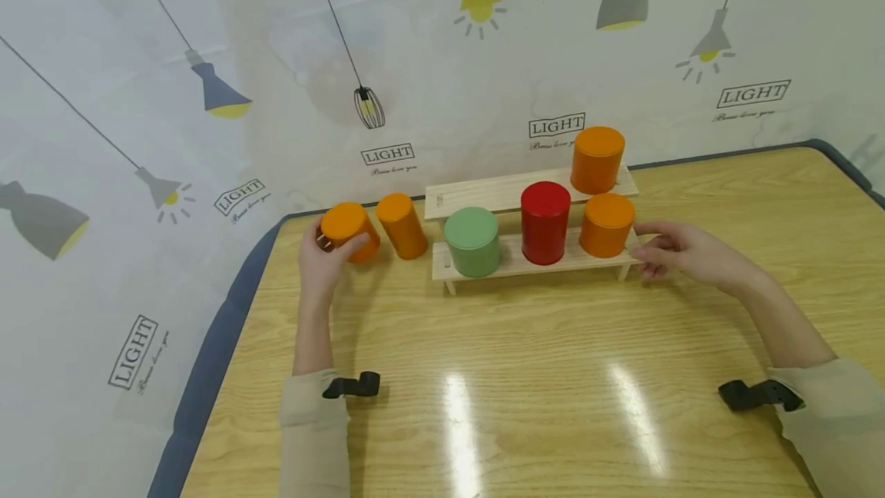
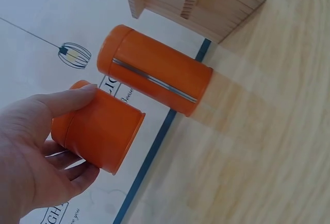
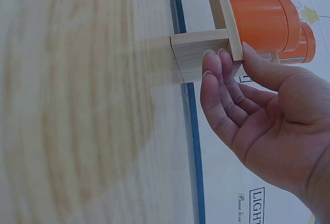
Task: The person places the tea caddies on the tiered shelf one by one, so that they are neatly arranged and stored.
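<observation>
My left hand point(image 1: 319, 267) grips a short orange canister point(image 1: 351, 233) from its left side, thumb over the near side and fingers behind. Just right of it a taller, narrower orange canister point(image 1: 403, 227) stands on the table. At the right end of the front wooden shelf point(image 1: 512, 261), my right hand point(image 1: 681, 252) pinches the board, thumb on top and fingertips underneath, as the right wrist view shows. That shelf carries a green canister point(image 1: 473, 243), a red canister point(image 1: 545, 223) and an orange canister point(image 1: 607, 226), the last close beside the right thumb point(image 3: 258, 62).
Behind stands a second, higher wooden shelf point(image 1: 484, 195), with another orange canister point(image 1: 598, 160) on its right end. A wall sheet point(image 1: 276, 60) printed with lamps rises behind the wooden table point(image 1: 525, 375), whose edge is dark blue.
</observation>
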`<state>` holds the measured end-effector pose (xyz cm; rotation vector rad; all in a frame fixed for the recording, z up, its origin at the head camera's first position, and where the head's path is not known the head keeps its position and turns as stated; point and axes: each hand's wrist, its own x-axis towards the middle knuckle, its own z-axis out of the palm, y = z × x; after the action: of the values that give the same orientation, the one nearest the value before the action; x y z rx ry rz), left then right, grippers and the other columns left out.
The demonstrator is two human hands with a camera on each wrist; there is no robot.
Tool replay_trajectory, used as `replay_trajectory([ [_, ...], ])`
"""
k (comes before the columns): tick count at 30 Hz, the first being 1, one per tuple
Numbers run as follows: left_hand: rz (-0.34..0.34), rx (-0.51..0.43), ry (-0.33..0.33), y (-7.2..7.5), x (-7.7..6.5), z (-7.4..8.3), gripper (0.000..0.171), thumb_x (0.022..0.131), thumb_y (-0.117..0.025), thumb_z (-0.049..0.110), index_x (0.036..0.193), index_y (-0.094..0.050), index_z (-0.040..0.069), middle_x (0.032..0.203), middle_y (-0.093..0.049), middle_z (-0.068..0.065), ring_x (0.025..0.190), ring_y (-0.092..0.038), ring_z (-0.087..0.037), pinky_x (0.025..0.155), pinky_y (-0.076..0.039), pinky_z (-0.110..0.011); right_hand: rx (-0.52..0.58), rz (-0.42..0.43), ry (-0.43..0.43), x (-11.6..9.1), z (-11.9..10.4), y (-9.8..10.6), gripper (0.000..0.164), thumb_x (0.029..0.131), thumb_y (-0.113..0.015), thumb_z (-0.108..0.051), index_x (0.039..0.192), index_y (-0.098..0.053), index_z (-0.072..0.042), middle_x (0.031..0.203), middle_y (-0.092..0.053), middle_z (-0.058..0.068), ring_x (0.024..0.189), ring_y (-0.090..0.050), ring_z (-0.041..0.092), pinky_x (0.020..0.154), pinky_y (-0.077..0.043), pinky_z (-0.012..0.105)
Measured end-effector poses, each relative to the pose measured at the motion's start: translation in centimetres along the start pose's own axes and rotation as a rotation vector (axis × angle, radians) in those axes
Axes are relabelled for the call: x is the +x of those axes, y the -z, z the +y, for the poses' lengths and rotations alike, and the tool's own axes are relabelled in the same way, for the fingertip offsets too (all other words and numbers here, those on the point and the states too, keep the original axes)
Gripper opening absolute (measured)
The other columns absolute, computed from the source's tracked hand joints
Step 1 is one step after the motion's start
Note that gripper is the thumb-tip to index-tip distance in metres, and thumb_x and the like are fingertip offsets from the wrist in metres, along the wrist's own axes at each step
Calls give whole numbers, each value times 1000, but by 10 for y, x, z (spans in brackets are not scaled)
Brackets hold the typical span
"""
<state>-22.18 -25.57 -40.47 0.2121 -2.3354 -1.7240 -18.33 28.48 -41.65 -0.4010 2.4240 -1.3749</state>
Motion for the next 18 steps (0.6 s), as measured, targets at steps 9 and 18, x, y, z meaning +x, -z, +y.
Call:
replay_trajectory([
  [9,83,-45,-111,4,-4,16,71,82,-86,22,142,-51,10,132,-55,-7,116,-54,-20,101,-45,-37,-6,1,-7,0,0,0,59,106,-54,-19,150,-30,11,107,-69,18,86,-68,25,78,-58,34],
  [18,117,-89,-176,3,-11,33,71,81,-87,22,142,-52,12,130,-55,-3,112,-52,-18,100,-43,-38,-2,1,-3,0,1,0,58,106,-54,-19,150,-30,11,107,-69,19,86,-68,26,78,-58,34],
])
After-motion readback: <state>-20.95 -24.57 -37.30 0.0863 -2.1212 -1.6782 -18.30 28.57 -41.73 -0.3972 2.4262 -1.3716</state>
